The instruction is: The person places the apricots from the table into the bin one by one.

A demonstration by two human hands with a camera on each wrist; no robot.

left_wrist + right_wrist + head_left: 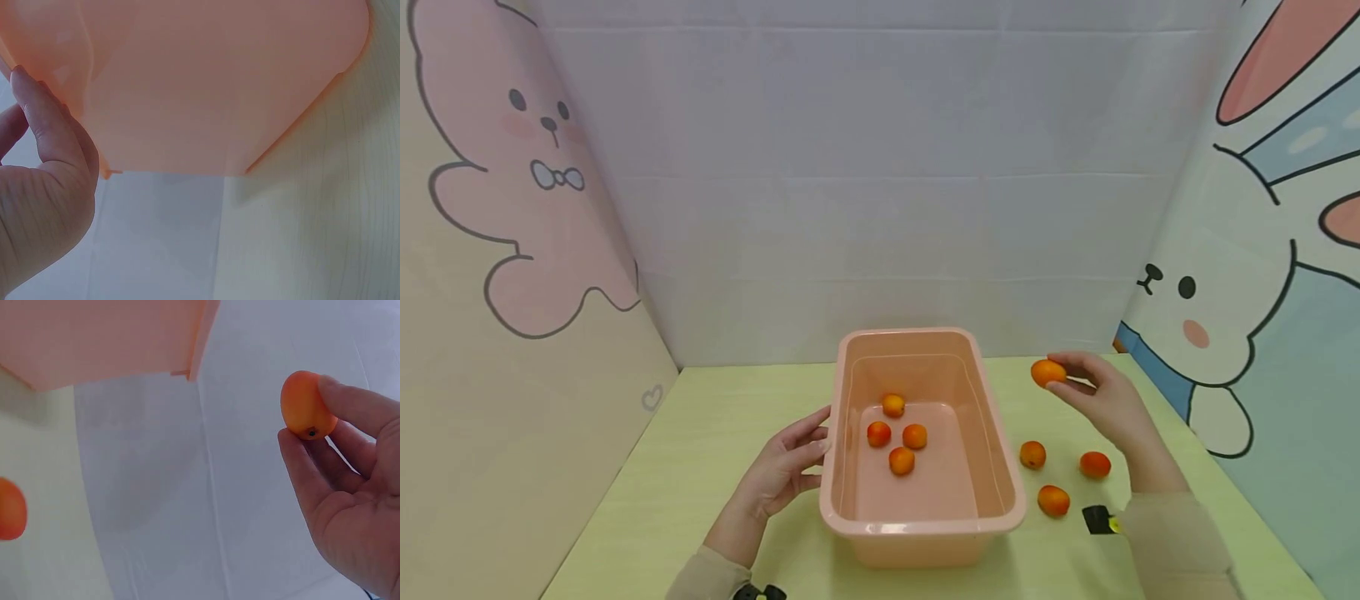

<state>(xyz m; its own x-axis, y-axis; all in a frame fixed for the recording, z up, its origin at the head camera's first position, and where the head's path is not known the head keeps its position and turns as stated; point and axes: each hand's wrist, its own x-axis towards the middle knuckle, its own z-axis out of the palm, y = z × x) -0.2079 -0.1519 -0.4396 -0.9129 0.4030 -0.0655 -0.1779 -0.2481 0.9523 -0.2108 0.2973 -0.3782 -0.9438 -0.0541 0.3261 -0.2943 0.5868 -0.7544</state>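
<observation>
A pale pink plastic basin (992, 492) stands on the table with several kumquats (902, 461) lying on its floor. My left hand (782, 462) holds the basin by its left rim, fingers and thumb against the edge. In the left wrist view, that hand (50, 162) meets the basin's outer side (187, 81). To the right of the basin, my right hand (1108, 400) pinches one oval orange kumquat (1047, 372) between thumb and fingertips, above the table. In the right wrist view, a small dark stem mark shows on this kumquat (306, 406).
Three kumquats lie on the table right of the basin: one near it (1032, 455), one closer to me (1054, 501), one farther right (1095, 465). A white cloth wall (880, 183) stands behind the light wood table (737, 400). Cartoon-printed panels (1217, 275) flank both sides.
</observation>
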